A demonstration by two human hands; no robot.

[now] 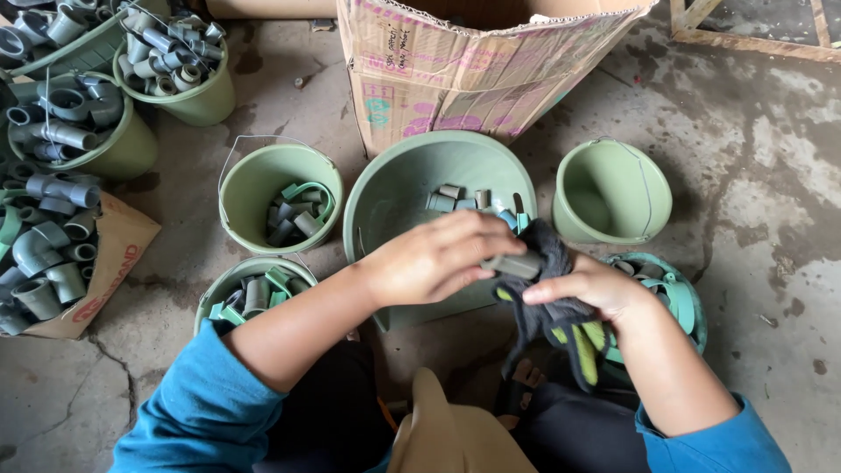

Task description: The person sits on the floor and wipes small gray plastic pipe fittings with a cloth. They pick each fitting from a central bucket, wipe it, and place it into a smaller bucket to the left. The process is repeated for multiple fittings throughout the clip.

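My left hand pinches a short grey pipe fitting over the near rim of a large green basin. My right hand grips a dark glove with yellow patches that hangs down from it, right beside the fitting. Several more grey fittings lie inside the basin, behind my hands. Both arms wear blue sleeves.
A green bucket with a few fittings stands left of the basin, another by my left arm. An empty tilted bucket is at right, a basket of green rings under my right wrist. A cardboard box stands behind; full buckets far left.
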